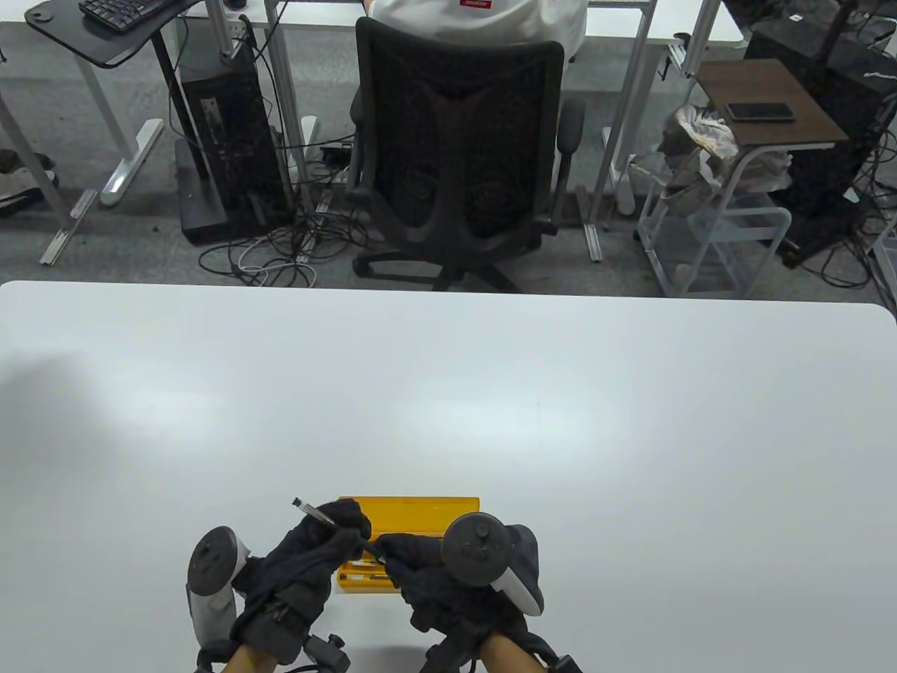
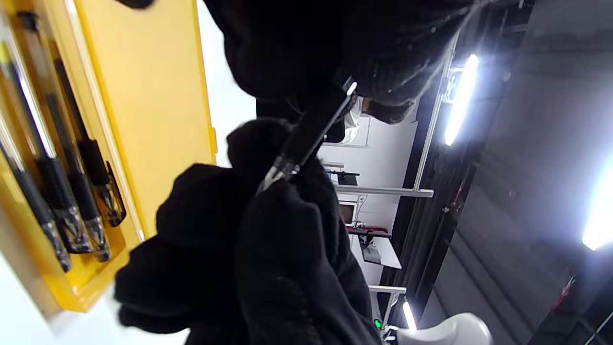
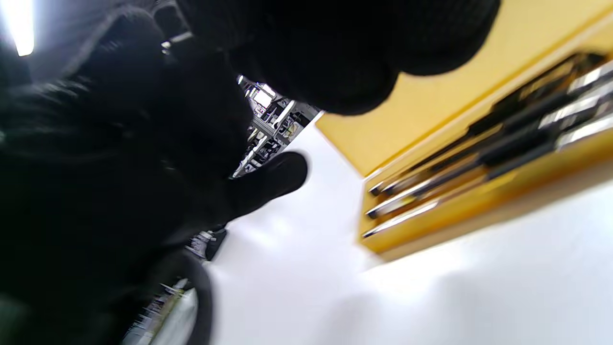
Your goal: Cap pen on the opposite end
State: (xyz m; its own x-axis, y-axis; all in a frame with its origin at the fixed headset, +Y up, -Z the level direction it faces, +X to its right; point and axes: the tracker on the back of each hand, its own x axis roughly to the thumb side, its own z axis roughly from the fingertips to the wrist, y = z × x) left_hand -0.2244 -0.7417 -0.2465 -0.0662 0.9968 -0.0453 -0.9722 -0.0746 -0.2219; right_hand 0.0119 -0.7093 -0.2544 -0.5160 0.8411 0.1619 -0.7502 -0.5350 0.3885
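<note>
While hovering low over the table's [image 1: 448,420] near edge, both gloved hands meet just above an open yellow case [image 1: 410,515]. Left hand [image 1: 308,561] closed around a pen [image 1: 314,513], barrel angled up and away to the left, far end poking free of the fingers. Right hand [image 1: 420,568] curled, fingertips pinching something dark at the pen's near end; in the left wrist view a dark clipped cap [image 2: 318,122] held there, joined to the pen or not, cannot tell. Beneath, several more pens [image 2: 57,191] lying side by side in the case's tray, lid flat behind. Farther off, beyond the table, a black office chair [image 1: 459,154] and desk legs.
</note>
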